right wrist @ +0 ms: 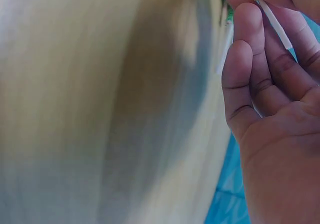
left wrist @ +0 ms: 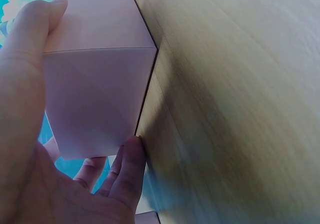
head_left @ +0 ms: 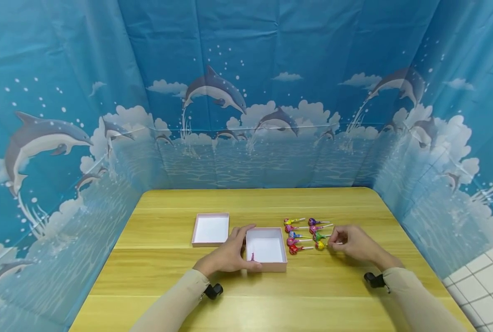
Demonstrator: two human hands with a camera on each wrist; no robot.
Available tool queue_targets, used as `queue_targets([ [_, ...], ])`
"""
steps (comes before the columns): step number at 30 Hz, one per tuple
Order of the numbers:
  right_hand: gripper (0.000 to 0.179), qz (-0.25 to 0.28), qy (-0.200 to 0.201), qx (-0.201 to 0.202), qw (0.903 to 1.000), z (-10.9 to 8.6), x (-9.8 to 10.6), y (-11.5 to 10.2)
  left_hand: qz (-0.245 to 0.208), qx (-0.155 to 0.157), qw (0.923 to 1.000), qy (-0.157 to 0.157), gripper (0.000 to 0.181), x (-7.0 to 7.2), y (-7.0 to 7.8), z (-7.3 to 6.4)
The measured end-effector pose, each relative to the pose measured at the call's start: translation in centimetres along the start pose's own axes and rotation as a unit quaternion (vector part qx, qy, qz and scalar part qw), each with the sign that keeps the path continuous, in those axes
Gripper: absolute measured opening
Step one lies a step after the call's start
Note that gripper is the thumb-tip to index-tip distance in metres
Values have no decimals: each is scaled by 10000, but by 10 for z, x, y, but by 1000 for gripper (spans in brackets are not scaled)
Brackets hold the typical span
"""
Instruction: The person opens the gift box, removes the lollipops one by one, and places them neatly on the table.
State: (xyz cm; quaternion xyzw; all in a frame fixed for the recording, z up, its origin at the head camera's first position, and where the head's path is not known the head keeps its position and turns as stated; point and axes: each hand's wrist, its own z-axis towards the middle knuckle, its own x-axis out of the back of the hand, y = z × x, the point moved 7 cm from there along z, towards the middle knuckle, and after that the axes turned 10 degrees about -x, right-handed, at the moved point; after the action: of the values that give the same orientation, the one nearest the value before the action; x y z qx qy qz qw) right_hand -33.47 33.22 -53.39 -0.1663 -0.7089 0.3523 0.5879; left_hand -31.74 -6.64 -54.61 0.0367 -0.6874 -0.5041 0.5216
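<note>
A pink box with a white inside [head_left: 267, 244] stands on the table, its top uncovered. My left hand [head_left: 231, 251] grips it from the left, thumb on the near wall and fingers along the side and far corner. One lollipop [head_left: 252, 255] leans inside the box's left part. To the right, my right hand [head_left: 354, 244] pinches a yellow lollipop [head_left: 320, 246] by its stick between thumb and forefinger; in the right wrist view the white stick [right wrist: 275, 24] sticks out past the fingertips. Several wrapped lollipops [head_left: 295, 249] lie in two columns between the box and the right hand.
A shallow pink-edged box lid [head_left: 211, 229], white inside, lies left of the box. The wooden table [head_left: 246, 304] meets a blue dolphin-print curtain [head_left: 246, 161] at the back and sides. White tiles [head_left: 489, 281] show beyond the table at the right.
</note>
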Motion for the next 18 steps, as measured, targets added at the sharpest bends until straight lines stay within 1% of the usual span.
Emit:
queue_targets([
  [4, 14, -157, 33, 31, 9999, 1, -5, 2, 5, 11, 10000, 3, 125, 1, 0, -1],
  [7, 13, -345, 163, 21, 9993, 1, -6, 2, -14, 30, 10000, 15, 124, 1, 1, -3],
  [12, 13, -586, 356, -101, 9976, 1, -7, 0, -62, 62, 10000, -4, 124, 0, 3, -4],
  [18, 11, -803, 483, -219, 9954, 0, -6, -4, -24, 112, 9999, 11, 124, 0, 3, -4],
])
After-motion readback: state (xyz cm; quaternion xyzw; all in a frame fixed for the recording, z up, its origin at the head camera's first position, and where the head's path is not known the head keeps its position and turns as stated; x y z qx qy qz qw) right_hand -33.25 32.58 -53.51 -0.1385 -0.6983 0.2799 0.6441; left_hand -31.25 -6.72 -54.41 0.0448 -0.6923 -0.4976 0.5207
